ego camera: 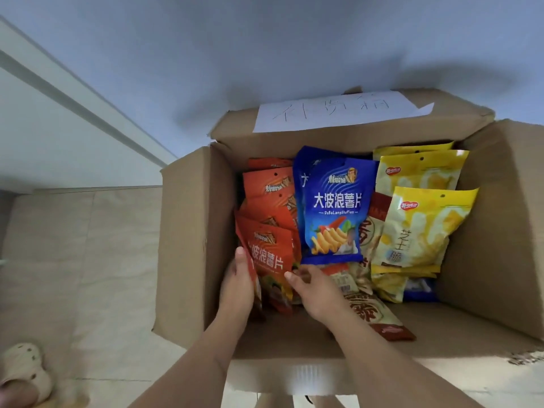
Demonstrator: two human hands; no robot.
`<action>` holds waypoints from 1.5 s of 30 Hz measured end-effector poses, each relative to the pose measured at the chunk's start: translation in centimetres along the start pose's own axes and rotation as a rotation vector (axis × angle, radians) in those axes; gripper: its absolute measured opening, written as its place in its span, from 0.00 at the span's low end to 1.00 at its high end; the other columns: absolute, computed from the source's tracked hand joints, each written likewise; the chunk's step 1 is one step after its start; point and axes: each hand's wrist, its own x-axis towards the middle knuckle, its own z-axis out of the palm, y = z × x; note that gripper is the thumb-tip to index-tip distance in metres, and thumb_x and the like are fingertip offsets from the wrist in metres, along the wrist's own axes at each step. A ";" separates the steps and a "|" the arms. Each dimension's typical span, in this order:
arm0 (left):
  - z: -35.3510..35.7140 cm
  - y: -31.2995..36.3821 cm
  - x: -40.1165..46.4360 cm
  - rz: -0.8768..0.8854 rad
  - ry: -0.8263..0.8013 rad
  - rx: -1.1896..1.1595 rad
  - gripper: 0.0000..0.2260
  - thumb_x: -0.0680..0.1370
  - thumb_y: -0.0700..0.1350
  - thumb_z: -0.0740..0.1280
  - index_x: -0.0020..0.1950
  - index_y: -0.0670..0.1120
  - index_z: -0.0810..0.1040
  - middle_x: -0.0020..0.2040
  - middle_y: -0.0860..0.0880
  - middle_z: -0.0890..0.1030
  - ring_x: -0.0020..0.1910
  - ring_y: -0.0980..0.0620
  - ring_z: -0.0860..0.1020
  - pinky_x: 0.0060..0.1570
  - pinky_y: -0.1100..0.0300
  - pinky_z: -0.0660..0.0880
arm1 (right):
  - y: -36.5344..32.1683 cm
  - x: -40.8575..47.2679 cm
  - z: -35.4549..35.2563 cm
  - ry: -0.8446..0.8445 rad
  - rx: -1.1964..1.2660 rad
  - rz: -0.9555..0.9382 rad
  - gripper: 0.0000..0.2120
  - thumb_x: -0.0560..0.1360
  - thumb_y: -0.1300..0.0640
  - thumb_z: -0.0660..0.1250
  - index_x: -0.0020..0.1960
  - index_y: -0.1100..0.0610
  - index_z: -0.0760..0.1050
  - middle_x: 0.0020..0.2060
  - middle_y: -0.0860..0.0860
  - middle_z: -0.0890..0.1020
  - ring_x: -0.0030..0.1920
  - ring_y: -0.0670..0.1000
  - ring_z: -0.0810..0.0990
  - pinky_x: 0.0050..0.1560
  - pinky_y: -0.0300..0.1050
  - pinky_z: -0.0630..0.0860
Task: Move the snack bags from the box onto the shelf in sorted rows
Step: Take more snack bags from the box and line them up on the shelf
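An open cardboard box [191,237] holds snack bags. Several orange-red chip bags [269,187] are stacked at its left, blue chip bags [335,213] stand in the middle, and yellow bags [424,231] lie at the right. Beige and brown bags [374,313] lie low in front. My left hand [237,287] grips the left edge of the nearest orange-red bag [269,257]. My right hand [315,290] pinches the same bag's right edge, thumb on its face. No shelf is in view.
A white paper label [338,111] with handwriting is taped on the box's far flap. Beige tiled floor [88,245] lies to the left, with a white wall [44,136] behind it. A pale slipper [25,369] is at the bottom left.
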 end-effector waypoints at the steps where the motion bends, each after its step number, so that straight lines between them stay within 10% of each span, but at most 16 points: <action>1: 0.1 -0.2 0.6 -0.048 -0.006 -0.086 0.29 0.82 0.66 0.49 0.72 0.51 0.74 0.64 0.49 0.80 0.63 0.46 0.77 0.64 0.53 0.71 | 0.1 0.7 0.8 -0.010 0.033 0.011 0.27 0.80 0.39 0.62 0.72 0.54 0.70 0.65 0.50 0.78 0.63 0.52 0.77 0.57 0.43 0.72; 15: 1.6 -3.0 5.5 -0.035 -0.068 -0.132 0.20 0.84 0.55 0.59 0.76 0.52 0.67 0.71 0.48 0.75 0.65 0.48 0.74 0.64 0.54 0.70 | 2.4 2.4 1.2 0.163 0.313 0.020 0.13 0.83 0.43 0.57 0.51 0.51 0.74 0.50 0.47 0.81 0.51 0.48 0.80 0.55 0.47 0.76; 24: 3.4 -3.1 8.9 -0.044 -0.232 0.038 0.43 0.71 0.55 0.77 0.80 0.54 0.56 0.73 0.48 0.73 0.69 0.44 0.73 0.69 0.49 0.69 | 4.4 1.8 -3.0 0.058 0.424 0.037 0.12 0.78 0.46 0.69 0.57 0.50 0.75 0.46 0.46 0.84 0.45 0.45 0.82 0.47 0.42 0.81; 29: 3.3 -4.1 10.2 -0.134 -0.294 0.097 0.58 0.60 0.64 0.81 0.81 0.54 0.52 0.73 0.48 0.72 0.70 0.43 0.72 0.71 0.45 0.68 | 5.5 2.5 -2.6 -0.016 0.320 0.100 0.10 0.80 0.56 0.67 0.40 0.56 0.74 0.32 0.51 0.78 0.30 0.46 0.76 0.31 0.35 0.74; 32: 3.6 -4.3 10.3 -0.132 -0.294 0.123 0.51 0.60 0.62 0.82 0.76 0.51 0.62 0.67 0.49 0.77 0.63 0.45 0.77 0.65 0.50 0.72 | 6.2 3.0 -3.1 0.054 0.294 0.103 0.07 0.80 0.53 0.67 0.44 0.51 0.77 0.38 0.48 0.82 0.41 0.50 0.80 0.48 0.45 0.78; 39: 2.3 -4.2 7.3 -0.069 -0.397 0.057 0.16 0.72 0.39 0.77 0.57 0.48 0.79 0.50 0.48 0.86 0.48 0.50 0.84 0.44 0.59 0.77 | 6.5 2.4 -6.6 0.173 0.329 0.073 0.06 0.81 0.56 0.66 0.46 0.49 0.76 0.37 0.45 0.79 0.40 0.47 0.77 0.47 0.46 0.73; 45: -0.6 -2.6 2.4 -0.006 -0.395 0.058 0.14 0.72 0.36 0.76 0.56 0.45 0.81 0.51 0.44 0.87 0.49 0.44 0.85 0.52 0.52 0.79 | 6.2 -2.4 -11.4 0.341 0.534 0.098 0.03 0.80 0.53 0.68 0.51 0.52 0.77 0.37 0.49 0.79 0.38 0.50 0.76 0.44 0.48 0.75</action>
